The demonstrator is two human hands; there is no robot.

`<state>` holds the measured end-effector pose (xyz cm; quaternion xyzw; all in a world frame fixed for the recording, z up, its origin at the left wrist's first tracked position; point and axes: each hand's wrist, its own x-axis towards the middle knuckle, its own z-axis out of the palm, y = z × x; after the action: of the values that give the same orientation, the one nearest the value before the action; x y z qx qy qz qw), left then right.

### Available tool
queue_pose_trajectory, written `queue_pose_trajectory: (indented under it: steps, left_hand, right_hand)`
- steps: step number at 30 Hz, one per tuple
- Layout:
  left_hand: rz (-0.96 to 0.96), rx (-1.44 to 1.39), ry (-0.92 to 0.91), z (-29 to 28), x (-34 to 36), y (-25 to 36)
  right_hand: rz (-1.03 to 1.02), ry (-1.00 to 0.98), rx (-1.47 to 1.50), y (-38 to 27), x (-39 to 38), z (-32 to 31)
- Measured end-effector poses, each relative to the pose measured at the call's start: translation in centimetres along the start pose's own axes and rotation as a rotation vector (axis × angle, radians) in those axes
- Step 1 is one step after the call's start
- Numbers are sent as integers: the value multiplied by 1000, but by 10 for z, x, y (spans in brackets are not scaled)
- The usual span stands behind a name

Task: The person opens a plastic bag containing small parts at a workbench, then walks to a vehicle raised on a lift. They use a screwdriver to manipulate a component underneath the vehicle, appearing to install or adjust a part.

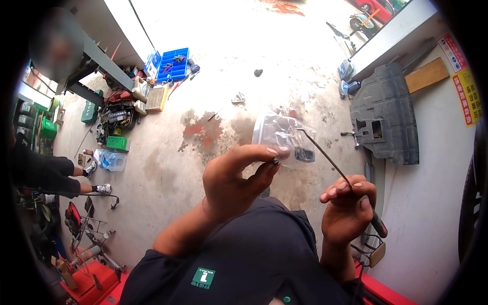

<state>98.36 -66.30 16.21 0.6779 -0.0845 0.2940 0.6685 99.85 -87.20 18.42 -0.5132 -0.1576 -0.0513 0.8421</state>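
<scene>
My left hand point(238, 178) is raised in front of me, thumb and forefinger pinched on a small dark screw point(276, 161). The same fingers hold a clear plastic bag point(280, 136) with a dark part inside. My right hand point(348, 206) is closed around a long thin screwdriver point(325, 157). Its shaft slants up and left, the tip near the bag's top edge. The dark handle end sticks out below my palm.
The stained concrete floor point(213, 101) lies below. A blue parts organiser point(173, 63), cans and tools are scattered at the upper left. A black plastic underbody panel point(384, 114) leans by the right wall. Another person's legs point(56, 175) are at left, with a red jack point(91, 279) at lower left.
</scene>
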Motion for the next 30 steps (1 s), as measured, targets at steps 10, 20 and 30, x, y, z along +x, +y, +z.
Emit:
queue_pose_trajectory:
  steps: [10,20,30]
  left_hand:
    - [70,-49,-53,-4,0,-4]
    - [14,19,-113,-5,0,-8]
    - [-27,8,-98,-1,5,-2]
  right_hand:
    - [61,3,-3,0,2,-1]
    - [134,37,234,-7,0,-2]
    - [195,-48,213,-3,-4,-4]
